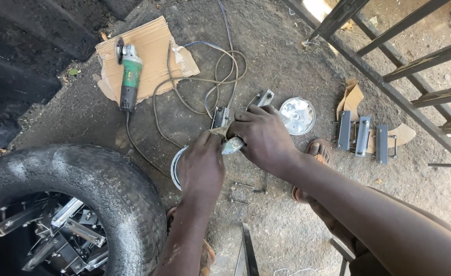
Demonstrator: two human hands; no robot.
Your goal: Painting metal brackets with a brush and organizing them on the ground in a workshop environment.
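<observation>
My left hand (201, 166) presses down on a small worn piece over a round metal disc (176, 167), whose rim shows just left of the hand. My right hand (262, 137) grips a grey metal bracket part (262, 97) that sticks out past my fingers; a shiny rounded metal piece (232, 146) lies between the two hands. Both hands meet over the dirt floor. A second round metal disc (297, 115) lies just right of my right hand.
A green angle grinder (129, 76) rests on cardboard (154, 46) with its cable (205, 82) looped toward my hands. A black tyre (82, 179) holding metal brackets sits at lower left. Three grey metal channel pieces (362, 135) lie right, near a metal gate (404, 61). A sandal (315, 151) is under my right arm.
</observation>
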